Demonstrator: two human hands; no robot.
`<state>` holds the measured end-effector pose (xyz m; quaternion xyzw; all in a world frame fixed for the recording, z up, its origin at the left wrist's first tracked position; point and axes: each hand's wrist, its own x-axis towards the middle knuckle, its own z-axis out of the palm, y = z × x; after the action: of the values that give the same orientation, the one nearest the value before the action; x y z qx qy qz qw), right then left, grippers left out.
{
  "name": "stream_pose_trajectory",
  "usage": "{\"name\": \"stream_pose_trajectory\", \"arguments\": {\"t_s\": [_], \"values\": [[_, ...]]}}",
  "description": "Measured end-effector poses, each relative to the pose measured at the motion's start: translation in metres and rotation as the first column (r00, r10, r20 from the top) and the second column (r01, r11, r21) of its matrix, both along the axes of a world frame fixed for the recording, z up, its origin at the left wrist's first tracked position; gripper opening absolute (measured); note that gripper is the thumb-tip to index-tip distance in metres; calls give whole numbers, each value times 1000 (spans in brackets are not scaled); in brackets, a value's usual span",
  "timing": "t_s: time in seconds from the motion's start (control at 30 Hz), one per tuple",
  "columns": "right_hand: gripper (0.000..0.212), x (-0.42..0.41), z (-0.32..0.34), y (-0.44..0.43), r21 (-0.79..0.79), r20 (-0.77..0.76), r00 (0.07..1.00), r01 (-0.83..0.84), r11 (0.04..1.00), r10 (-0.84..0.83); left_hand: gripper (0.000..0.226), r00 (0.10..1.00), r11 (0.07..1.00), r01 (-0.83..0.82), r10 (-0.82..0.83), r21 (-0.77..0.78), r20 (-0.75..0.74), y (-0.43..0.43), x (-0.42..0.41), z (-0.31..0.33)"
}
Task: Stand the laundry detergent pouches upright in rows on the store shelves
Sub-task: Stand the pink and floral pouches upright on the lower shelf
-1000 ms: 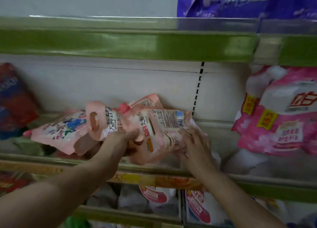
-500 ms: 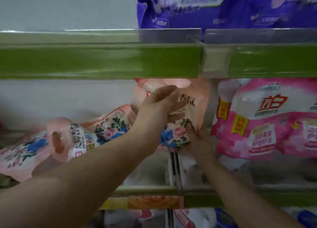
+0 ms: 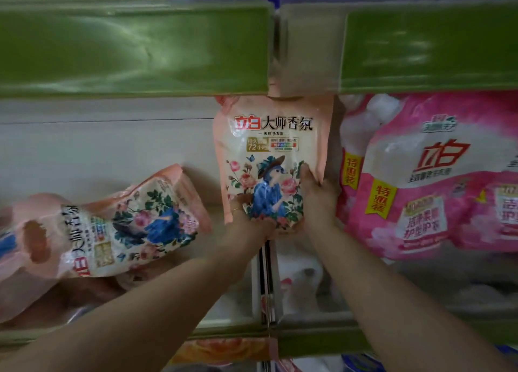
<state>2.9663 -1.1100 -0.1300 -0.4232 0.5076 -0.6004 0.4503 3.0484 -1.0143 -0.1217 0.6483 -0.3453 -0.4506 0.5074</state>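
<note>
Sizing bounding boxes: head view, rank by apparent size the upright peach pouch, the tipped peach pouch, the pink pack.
1. pink pack, cropped by the frame edge
2-3. tipped peach pouch and upright peach pouch: same design, too close to rank; the tipped one is blurred, and the upright one's top is hidden behind the shelf edge.

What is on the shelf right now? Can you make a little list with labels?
held pouch: peach, flower picture, upright, front facing out
left hand: grips its lower left
right hand: grips its lower right edge
lying pouches: same kind, on their sides, left of the held one
pink bags: right of the held pouch, close beside it
top shelf edge: green, hides the held pouch's very top
not yet done: lying pouches need standing up
</note>
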Motion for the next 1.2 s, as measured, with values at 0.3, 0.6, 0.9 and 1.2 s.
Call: {"name": "stream_pose_trajectory", "arguments": {"t_s": [0.3,0.6,0.9,1.2], "values": [[38,-12,-7,2,-13,-245,959,-152,988,145,87,993,994,-67,59,-82,-105,-25,-20,-14],[32,-11,-8,-7,76,-345,929,-112,991,132,81,999,998,-31,28,-63,-47,-12,-23,-8],[53,20,2,81,-529,-650,714,-182,829,-258,48,941,946,-301,315,-122,125,33,52,-7],[46,112,16,91,-483,-837,523,-569,666,-160,80,656,733,-678,640,-61,401,93,157,-1]]}}
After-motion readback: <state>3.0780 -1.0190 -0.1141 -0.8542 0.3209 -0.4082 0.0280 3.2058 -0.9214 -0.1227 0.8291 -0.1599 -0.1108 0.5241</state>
